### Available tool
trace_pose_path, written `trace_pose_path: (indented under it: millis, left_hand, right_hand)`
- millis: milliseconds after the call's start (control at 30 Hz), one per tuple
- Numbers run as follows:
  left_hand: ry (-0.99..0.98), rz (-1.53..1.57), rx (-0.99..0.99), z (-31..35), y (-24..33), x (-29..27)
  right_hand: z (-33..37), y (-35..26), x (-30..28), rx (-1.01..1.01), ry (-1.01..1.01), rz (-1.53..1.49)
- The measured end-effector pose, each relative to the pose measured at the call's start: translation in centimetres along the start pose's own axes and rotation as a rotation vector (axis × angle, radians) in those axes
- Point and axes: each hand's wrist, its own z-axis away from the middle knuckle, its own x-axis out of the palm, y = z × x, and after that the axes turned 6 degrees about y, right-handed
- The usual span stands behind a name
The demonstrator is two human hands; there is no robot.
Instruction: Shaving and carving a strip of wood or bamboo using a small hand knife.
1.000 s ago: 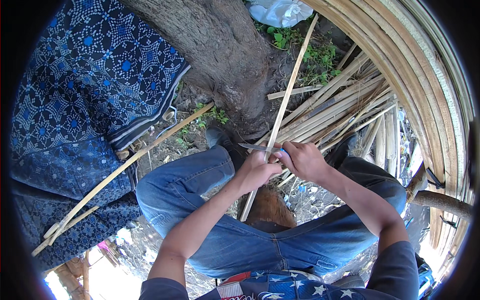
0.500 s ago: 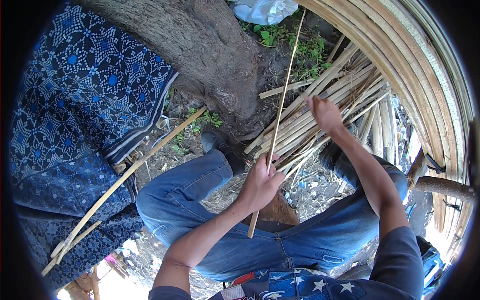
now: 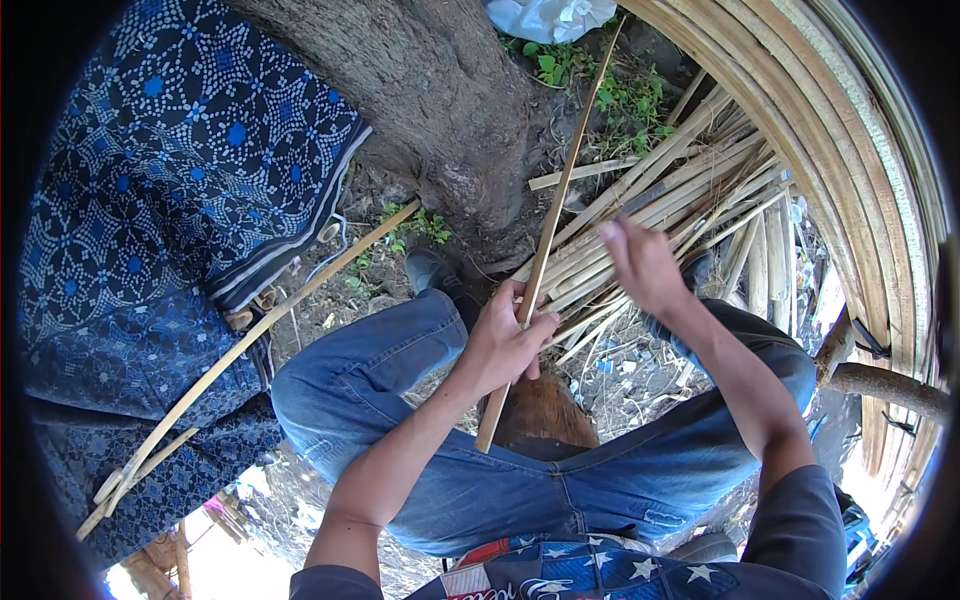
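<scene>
My left hand (image 3: 508,342) is closed around a long, thin strip of wood or bamboo (image 3: 558,195). The strip slants from over my lap up to the far side, its lower end near my thigh. Below that hand, between my knees, stands a brown wooden block (image 3: 545,415). My right hand (image 3: 650,270) is raised to the right of the strip, apart from it, with fingers curled and thumb pointing left. A dark sliver shows by its fingers, but what it grips cannot be made out. Behind it lies a pile of pale split strips (image 3: 690,185).
A tree trunk (image 3: 430,110) rises at the far middle. Blue patterned cloth (image 3: 170,200) covers the left side, with a long bent stick (image 3: 250,340) across it. Large curved bundled slats (image 3: 850,150) arch along the right. A white plastic bag (image 3: 552,18) lies at the far edge.
The strip has turned slightly in my left hand, and its lower end has shifted up and left. My right hand has come slightly nearer to me. The view has shifted a little.
</scene>
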Motion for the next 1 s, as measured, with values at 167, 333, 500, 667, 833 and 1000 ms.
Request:
trace_pose_path:
  millis: [167, 333, 500, 667, 833, 1000]
  left_hand:
    - [0.053, -0.306, 0.235, -0.5, -0.7, -0.1]
    - [0.152, -0.245, 0.419, -1.0, -2.5, 0.5]
    - [0.176, -0.341, 0.272, -0.3, -1.5, 1.1]
    - [0.172, -0.334, 0.245, -0.8, -1.8, 0.6]
    - [0.191, -0.357, 0.467, -0.8, -2.2, 0.6]
    - [0.187, -0.399, 0.278, 0.3, -1.0, 1.2]
  right_hand:
    - [3.6, -3.4, 2.4, -0.451, -0.083, 0.034]
    - [2.6, -2.1, 2.3, -0.454, -0.006, 0.196]
    - [-0.4, 1.8, 1.9, -0.274, 0.150, 0.374]
    - [1.6, -0.8, 2.9, -0.307, -0.002, 0.198]
    - [3.4, -2.0, 3.6, -0.510, 0.002, 0.110]
    - [-0.6, 2.5, 2.3, -0.274, 0.107, 0.410]
